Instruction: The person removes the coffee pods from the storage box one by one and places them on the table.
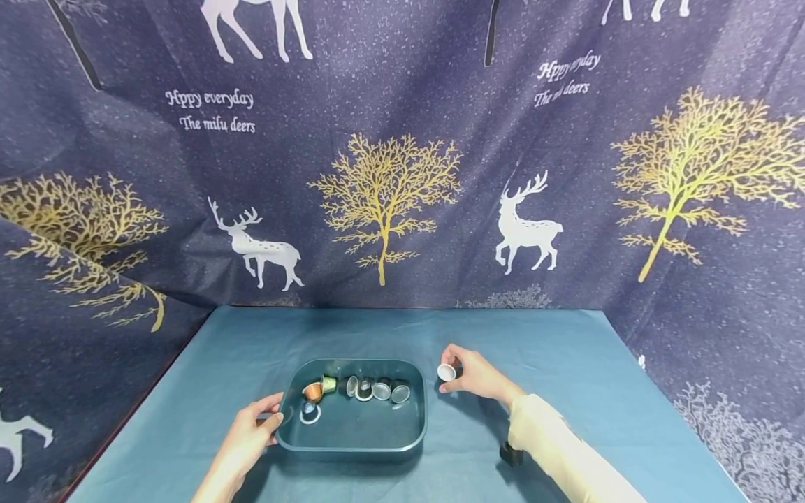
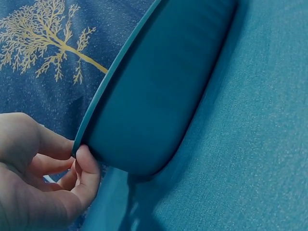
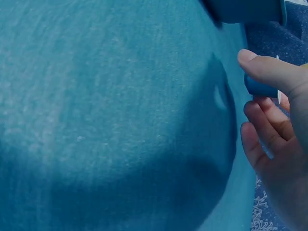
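Observation:
A teal plastic tub [image 1: 352, 453] sits on the table, with several coffee capsules lying inside toward its back and left. Among them are an orange capsule [image 1: 312, 392], a light green capsule [image 1: 328, 384] and a dark blue capsule [image 1: 309, 412]. My left hand [image 1: 248, 429] pinches the tub's left rim between thumb and fingers, as the left wrist view also shows. Just right of the tub, my right hand [image 1: 474, 377] holds a coffee capsule [image 1: 446, 372] above the table, its pale lid toward the head camera. In the right wrist view this capsule's body [image 3: 260, 86] looks blue.
A teal cloth [image 1: 503, 328] covers the table. Behind it hangs a dark blue curtain [image 1: 440, 279] printed with deer and golden trees. A small dark object [image 1: 511, 454] shows beside my right sleeve; its kind is unclear.

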Motion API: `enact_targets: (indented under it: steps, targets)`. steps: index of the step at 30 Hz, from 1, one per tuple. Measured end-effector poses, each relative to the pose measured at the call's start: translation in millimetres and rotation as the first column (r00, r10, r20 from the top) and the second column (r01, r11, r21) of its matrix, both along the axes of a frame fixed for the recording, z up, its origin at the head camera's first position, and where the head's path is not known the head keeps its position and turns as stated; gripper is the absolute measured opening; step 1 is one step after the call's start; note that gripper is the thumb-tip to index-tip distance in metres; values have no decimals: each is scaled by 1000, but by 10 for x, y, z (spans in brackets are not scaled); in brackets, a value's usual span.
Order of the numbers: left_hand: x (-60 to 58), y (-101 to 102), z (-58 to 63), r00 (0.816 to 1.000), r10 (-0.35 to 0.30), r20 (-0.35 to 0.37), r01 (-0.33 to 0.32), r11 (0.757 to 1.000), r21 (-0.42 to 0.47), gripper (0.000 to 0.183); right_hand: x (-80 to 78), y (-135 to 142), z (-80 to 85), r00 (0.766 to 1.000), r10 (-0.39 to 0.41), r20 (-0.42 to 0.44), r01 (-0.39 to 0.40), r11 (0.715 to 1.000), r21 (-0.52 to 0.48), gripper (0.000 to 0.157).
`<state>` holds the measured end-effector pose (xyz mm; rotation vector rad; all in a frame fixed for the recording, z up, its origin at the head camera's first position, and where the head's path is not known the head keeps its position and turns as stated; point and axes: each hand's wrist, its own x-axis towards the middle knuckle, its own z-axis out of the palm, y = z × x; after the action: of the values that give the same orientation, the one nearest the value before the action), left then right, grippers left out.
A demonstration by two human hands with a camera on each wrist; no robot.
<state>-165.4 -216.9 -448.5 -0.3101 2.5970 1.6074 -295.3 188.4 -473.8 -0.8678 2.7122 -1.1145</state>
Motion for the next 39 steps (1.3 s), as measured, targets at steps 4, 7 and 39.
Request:
enact_targets:
  steps: [4,7,39]
  targets:
    - [5,1,-1,1000,1,-12,-1,1000,-4,44,15,18,-31,1000,18,21,-18,1000,5,38]
    - [3,2,-1,1000,-1,-12,1,1000,-10,44,17,28,-66,999,29,39,-29,1000,4,38]
    - [2,-2,-24,1000,-6,-18,6,1000,-12,44,69,16,-143,993,90,72,-86,994,-61,38]
